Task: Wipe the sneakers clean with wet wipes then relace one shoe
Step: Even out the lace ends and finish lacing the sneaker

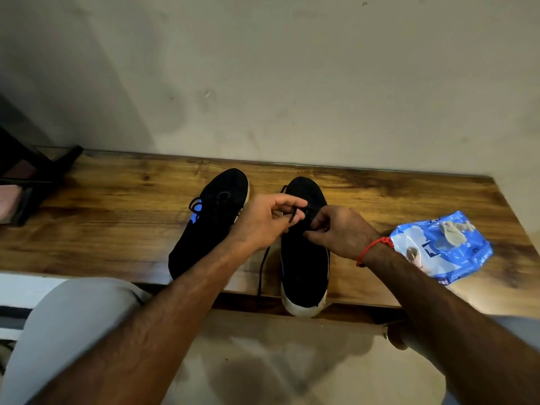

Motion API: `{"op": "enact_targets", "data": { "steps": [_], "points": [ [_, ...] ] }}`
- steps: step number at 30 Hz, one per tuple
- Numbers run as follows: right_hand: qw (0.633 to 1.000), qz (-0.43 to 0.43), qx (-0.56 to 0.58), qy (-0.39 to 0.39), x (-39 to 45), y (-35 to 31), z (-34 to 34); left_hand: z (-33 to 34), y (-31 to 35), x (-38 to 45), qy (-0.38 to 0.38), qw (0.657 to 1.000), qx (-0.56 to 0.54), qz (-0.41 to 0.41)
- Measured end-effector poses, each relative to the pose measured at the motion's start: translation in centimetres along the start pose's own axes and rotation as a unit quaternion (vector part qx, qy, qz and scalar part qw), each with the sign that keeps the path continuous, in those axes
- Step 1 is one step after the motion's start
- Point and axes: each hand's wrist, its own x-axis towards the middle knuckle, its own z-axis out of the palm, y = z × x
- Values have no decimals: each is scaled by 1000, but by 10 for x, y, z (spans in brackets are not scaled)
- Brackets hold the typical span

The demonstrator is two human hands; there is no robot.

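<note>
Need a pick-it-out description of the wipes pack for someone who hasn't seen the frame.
Start at the wooden bench running along the wall. Two black sneakers sit mid-bench, and the wipes pack lies flat just past the right sneaker, near the bench's right end beside the right hand. It is the only blue-and-white crinkled plastic item there, with a crumpled used wipe lying on top.

1. Both bare forearms reach forward and converge toward the middle.
2. The left hand (263,220) is raised, thumb and forefinger closed in a pinching grip.
3. The right hand (340,230) sits knuckles up, fingers curled under in a pinching grip, a red thread (372,248) around its wrist.
</note>
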Motion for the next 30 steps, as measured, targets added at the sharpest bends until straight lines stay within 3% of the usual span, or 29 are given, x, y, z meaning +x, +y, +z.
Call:
{"op": "enact_targets", "data": {
  "steps": [3,9,16,20,26,30],
  "points": [
    [1000,7,3,18,-1,1,1,5,-11,4,40,988,133,70],
    [999,15,28,20,-4,0,1,12,-6,3,102,983,86,122],
    [998,31,55,25,-5,-2,4,12,-2,-3,141,970,142,139],
    [996,43,77,26,-5,-1,6,19,-8,-3,98,958,218,160],
    [988,62,138,17,-6,4,4,24,-12,0,66,958,242,137],
    [983,80,166,0,-6,11,0,25,-12,0,33,939,320,122]
  ]
}}
